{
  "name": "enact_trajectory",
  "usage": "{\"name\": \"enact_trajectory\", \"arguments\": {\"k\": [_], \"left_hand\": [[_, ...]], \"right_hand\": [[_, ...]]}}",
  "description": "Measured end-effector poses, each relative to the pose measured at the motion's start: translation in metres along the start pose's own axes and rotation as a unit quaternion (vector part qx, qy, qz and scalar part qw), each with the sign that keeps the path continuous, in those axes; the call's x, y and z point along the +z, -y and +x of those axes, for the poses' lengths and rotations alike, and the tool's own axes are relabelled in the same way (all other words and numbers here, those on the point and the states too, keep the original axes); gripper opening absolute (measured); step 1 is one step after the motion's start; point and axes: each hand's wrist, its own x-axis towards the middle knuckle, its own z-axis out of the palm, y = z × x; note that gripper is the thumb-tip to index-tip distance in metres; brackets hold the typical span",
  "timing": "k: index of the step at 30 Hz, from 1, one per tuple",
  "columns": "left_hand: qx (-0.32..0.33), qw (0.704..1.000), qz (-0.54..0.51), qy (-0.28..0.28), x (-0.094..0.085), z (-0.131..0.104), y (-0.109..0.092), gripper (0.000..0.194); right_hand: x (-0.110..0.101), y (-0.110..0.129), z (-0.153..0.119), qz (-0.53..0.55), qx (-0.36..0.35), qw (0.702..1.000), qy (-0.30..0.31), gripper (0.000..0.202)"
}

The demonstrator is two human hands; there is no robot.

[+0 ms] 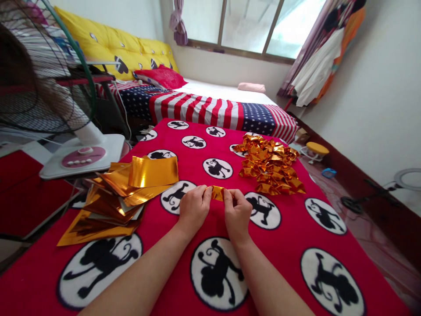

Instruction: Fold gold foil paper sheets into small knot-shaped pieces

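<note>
Left hand: mine [194,205], thumb and finger pinched together, gap closed on the near-left end of the foil piece.
Right hand: mine [237,213], same deal, fingers pinched tight on the right end, other fingers curled in.
Foil piece: shiny gold, small, folded [217,193], stretched between my two hands, mid-worktop; can't tell if its underside touches the cloth.
Worktop: cloth-covered [276,250], red, black monkeys in white circles.
Sheet stack: flat gold foil sheets [153,171], messy, fanned out, left of my left hand, well apart from it.
Folded pile: crinkled gold foil pieces [272,164], heaped right and beyond my right hand.
Fan: white base [113,151] with pink control panel, just beside the sheet stack, far-left.
Bed: beyond the worktop, stars-and-stripes cover [200,109], red pillow [164,78], yellow backrest cushion [108,39], pink roll [251,87].
Right side: yellow-topped stool [317,148] on floor, clothes [317,68] hanging by the window [250,24].
</note>
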Motion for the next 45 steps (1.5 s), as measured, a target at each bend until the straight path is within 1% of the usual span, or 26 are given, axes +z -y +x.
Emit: {"name": "enact_trajectory", "arguments": {"k": [3,8,14,20,25,28,32,35,37,42,45], "left_hand": [[0.017,1.000,-0.002,0.005,0.0001,-0.0001,-0.0001,0.033],[0.013,1.000,-0.002,0.006,-0.0010,0.0007,0.0001,0.035],[0.016,1.000,0.011,0.020,-0.0023,0.0006,0.0009,0.036],[-0.001,1.000,0.026,0.005,-0.0052,0.0023,0.0040,0.039],[-0.003,1.000,0.018,0.004,-0.0039,0.0033,0.0055,0.044],[0.008,1.000,0.025,-0.003,-0.0024,0.0021,0.0040,0.044],[0.036,0.999,0.029,-0.016,-0.0008,0.0000,0.0016,0.041],[0.021,0.999,0.023,-0.024,-0.0009,0.0010,0.0022,0.041],[0.013,0.999,0.024,-0.022,-0.0011,0.0021,0.0032,0.041],[0.034,0.999,0.030,-0.003,-0.0016,0.0027,0.0050,0.040],[0.022,0.999,0.029,-0.011,-0.0021,0.0025,0.0061,0.040]], "right_hand": [[0.0005,-0.0013,0.0001,-0.008,-0.003,1.000,-0.010,0.025],[0.0004,-0.0006,-0.0012,-0.013,-0.021,1.000,-0.002,0.027],[-0.0008,-0.0007,0.0011,-0.012,0.007,1.000,-0.010,0.027],[-0.0011,-0.0018,0.0025,-0.021,0.006,1.000,-0.017,0.027],[-0.0001,-0.0021,-0.0001,-0.028,-0.013,1.000,-0.001,0.028],[0.0004,-0.0025,-0.0007,-0.033,-0.019,0.999,0.008,0.028],[0.0001,-0.0027,-0.0007,-0.039,-0.020,0.999,-0.006,0.028],[-0.0001,-0.0016,-0.0012,-0.035,-0.026,0.999,0.005,0.028],[-0.0002,-0.0005,-0.0013,-0.030,-0.029,0.999,0.013,0.028],[-0.0009,0.0003,-0.0014,-0.025,-0.022,0.999,0.000,0.029],[-0.0009,-0.0003,-0.0022,-0.027,-0.031,0.999,0.019,0.028]]}}
